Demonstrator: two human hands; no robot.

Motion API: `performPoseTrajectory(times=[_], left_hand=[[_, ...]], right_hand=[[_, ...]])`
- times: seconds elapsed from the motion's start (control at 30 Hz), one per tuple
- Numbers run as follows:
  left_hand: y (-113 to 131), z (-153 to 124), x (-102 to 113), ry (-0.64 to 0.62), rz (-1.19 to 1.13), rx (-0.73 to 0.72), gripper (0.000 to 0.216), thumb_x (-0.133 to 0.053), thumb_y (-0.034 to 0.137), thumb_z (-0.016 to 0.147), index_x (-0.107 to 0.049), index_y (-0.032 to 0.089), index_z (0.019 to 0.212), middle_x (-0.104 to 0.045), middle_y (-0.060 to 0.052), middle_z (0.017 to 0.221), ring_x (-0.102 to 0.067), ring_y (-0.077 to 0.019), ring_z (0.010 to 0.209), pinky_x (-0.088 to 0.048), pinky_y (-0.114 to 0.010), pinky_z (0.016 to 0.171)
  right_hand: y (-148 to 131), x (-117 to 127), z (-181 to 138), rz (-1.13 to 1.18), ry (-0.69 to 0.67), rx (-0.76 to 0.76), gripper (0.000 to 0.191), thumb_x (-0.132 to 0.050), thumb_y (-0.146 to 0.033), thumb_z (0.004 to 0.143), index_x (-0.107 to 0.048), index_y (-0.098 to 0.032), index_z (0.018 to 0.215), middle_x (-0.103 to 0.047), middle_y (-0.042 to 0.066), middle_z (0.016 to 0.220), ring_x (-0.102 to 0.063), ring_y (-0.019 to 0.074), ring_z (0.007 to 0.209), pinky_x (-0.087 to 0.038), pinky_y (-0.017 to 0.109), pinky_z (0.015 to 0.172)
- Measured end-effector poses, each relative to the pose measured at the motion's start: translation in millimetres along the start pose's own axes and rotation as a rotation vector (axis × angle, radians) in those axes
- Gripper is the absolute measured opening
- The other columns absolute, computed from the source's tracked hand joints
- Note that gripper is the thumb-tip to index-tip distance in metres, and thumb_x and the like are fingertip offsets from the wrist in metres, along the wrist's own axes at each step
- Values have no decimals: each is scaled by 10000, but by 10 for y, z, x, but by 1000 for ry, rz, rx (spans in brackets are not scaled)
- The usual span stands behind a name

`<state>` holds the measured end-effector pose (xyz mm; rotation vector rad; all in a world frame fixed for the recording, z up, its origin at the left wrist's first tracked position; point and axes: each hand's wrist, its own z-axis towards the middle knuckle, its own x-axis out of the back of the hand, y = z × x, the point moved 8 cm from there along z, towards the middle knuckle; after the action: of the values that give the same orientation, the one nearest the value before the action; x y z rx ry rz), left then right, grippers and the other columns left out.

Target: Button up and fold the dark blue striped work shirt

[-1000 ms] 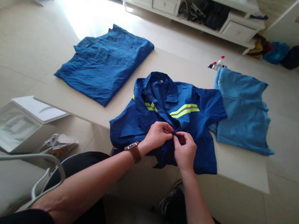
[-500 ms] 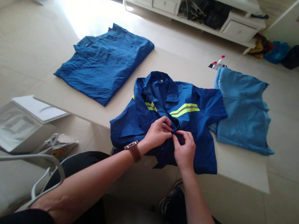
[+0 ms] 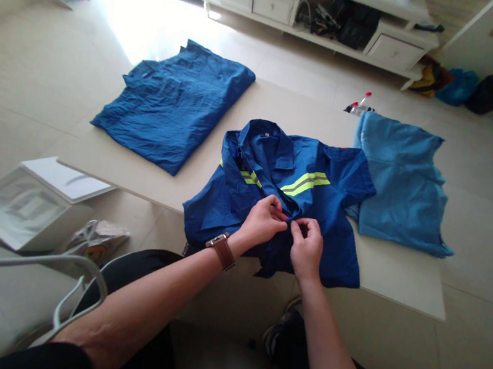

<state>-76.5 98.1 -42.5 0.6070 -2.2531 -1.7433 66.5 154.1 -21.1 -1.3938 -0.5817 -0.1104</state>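
Note:
A dark blue work shirt (image 3: 335,242) with a collar and yellow-and-grey reflective stripes lies front up across the near edge of the table. My left hand (image 3: 264,220), with a brown-strapped watch on its wrist, pinches the shirt's front edge below the stripes. Close beside it, my right hand (image 3: 306,247) is closed on the same front opening, thumb and forefinger together. The fingertips of both hands nearly meet, and the small spot of cloth between them is mostly hidden. Above the hands the shirt front gapes open up to the collar.
A folded blue garment (image 3: 179,105) lies on the left of the white table (image 3: 404,278), and a lighter blue folded cloth (image 3: 403,184) on the right. Bottles with red caps (image 3: 361,103) stand beyond. An open white box (image 3: 33,200) sits on the floor at left, near a chair arm (image 3: 29,259).
My fingers have shifted slightly at the shirt's front edge, the right hand's fingertips moving a little to the right. The shirt and the other garments stay in place.

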Motion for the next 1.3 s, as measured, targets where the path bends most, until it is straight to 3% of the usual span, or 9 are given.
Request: performPoseTrajectory(times=[0.2, 0.4, 0.5, 0.63, 0.8, 0.93, 1.17, 1.3], left_hand=[[248, -115, -56, 3, 496, -226, 174, -610, 28, 706, -632, 193, 754, -699, -12, 746, -633, -142, 690, -463, -234, 666], [189, -96, 62, 62, 632, -132, 142, -761, 167, 760, -734, 209, 892, -756, -68, 849, -703, -231, 820, -523, -312, 795], [88, -47, 102, 46, 527, -22, 105, -737, 221, 802, -732, 182, 900, -753, -71, 820, -707, -218, 776, -528, -296, 737], [-94, 31, 101, 42, 94, 207, 65, -643, 202, 876, -668, 155, 913, -729, -51, 816, -681, -148, 634, -494, -231, 573], [-160, 55, 210, 239, -321, 362, 90, -622, 226, 918, -562, 163, 941, -682, -28, 826, -685, -127, 625, -518, -213, 551], [-83, 83, 322, 333, -312, 292, 92, -584, 102, 842, -544, 175, 881, -609, 33, 661, -607, -94, 530, -515, -195, 551], [76, 132, 383, 316, -105, 84, 90, -589, 108, 770, -559, 190, 791, -602, 42, 585, -582, -117, 463, -486, -218, 483], [75, 131, 365, 286, -74, 100, 80, -602, 152, 785, -538, 196, 769, -604, 23, 548, -619, -147, 469, -509, -235, 486]], right_hand=[[465, -119, -50, 278, 15, -302, 345, -715, -501, 740, -645, -176, 832, -663, 27, 779, -581, 195, 777, -459, 320, 753], [508, -102, -37, 198, 4, -292, 324, -704, -497, 743, -660, -179, 787, -671, 18, 753, -585, 195, 762, -452, 319, 758], [460, -75, -17, 142, -3, -259, 343, -714, -517, 741, -683, -177, 780, -700, 38, 749, -604, 205, 739, -461, 324, 734], [373, -70, -15, 133, -36, -250, 356, -749, -507, 724, -734, -161, 806, -736, 62, 770, -634, 211, 727, -481, 334, 725], [173, -106, -41, 89, -149, -191, 295, -752, -466, 737, -733, -172, 740, -711, 41, 727, -623, 198, 702, -475, 320, 697], [4, -65, -47, 13, -123, -73, 275, -676, -442, 827, -709, -185, 735, -691, 43, 760, -633, 198, 734, -504, 322, 702], [-230, 50, -45, -102, -8, 175, 214, -616, -364, 922, -754, -200, 928, -703, 116, 1128, -683, 235, 1008, -594, 351, 780], [-203, 77, -37, -142, 9, 178, 211, -646, -388, 924, -728, -200, 875, -728, 96, 992, -695, 218, 866, -584, 354, 775]])
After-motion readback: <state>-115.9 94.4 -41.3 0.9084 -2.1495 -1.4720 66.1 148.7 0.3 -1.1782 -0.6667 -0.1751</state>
